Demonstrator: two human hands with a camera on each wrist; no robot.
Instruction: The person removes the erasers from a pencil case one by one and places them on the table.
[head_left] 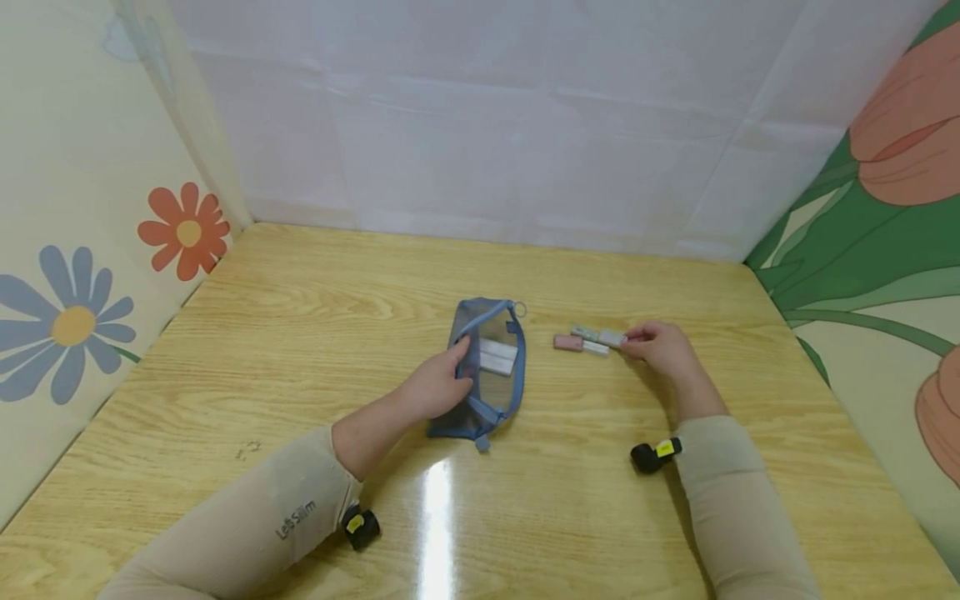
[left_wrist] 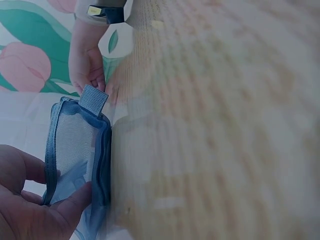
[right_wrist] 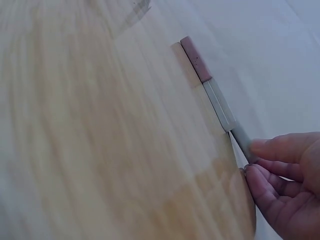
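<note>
In the head view a blue mesh zipper pouch (head_left: 519,392) stands with its mouth wide apart, and white slim pieces (head_left: 497,357) show inside. My left hand (head_left: 435,385) grips the pouch's left rim, with the thumb on one side of the mesh and the fingers on the other in the left wrist view. To the right, my right hand (head_left: 663,350) pinches the near end of a slim pale-green tube (head_left: 586,332) that looks like a lip gloss. A similar tube with a pink end (head_left: 567,342) and a clear-white half lies alongside it on the table.
The pouch's zipper ring (head_left: 520,309) sticks out at its far corner, and a fabric tab (head_left: 483,444) at its near one. A wood-grain table (head_left: 337,275) spreads beneath everything. A white sheet (head_left: 480,142) rises behind, with flower-printed panels (head_left: 75,325) at the sides.
</note>
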